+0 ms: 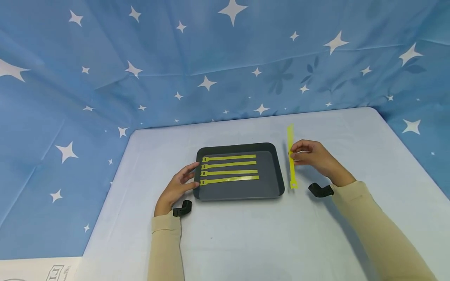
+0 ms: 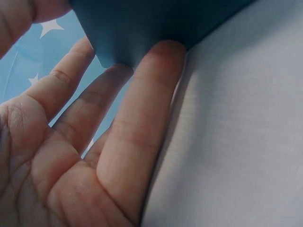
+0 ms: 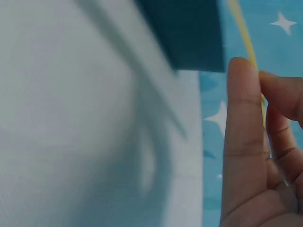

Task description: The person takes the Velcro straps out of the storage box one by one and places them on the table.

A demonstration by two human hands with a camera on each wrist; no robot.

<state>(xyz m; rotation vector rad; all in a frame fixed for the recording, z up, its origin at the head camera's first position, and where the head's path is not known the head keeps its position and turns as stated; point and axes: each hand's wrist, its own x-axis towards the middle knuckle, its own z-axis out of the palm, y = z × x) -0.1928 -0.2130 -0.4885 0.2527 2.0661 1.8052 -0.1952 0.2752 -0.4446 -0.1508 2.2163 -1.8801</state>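
Observation:
A dark grey tray [image 1: 242,193] lies on the table, with several yellow cable ties [image 1: 230,164] side by side across its left part, their slotted heads to the left. My left hand [image 1: 174,190] rests its fingertips and thumb against the tray's left side. In the left wrist view, the fairly straight fingers [image 2: 137,109] touch the tray's outer wall [image 2: 132,28]. Just right of the tray, my right hand [image 1: 314,158] pinches another yellow cable tie [image 1: 291,171] near its middle between thumb and fingers. That tie stands lengthwise away from me, its slotted head nearest me.
A white cloth covers the table [image 1: 246,242]. Behind and to the left hangs a blue curtain [image 1: 158,50] with white stars. Each wrist carries a small black camera [image 1: 183,208]. Part of a printed pale item [image 1: 38,269] shows at the lower left corner.

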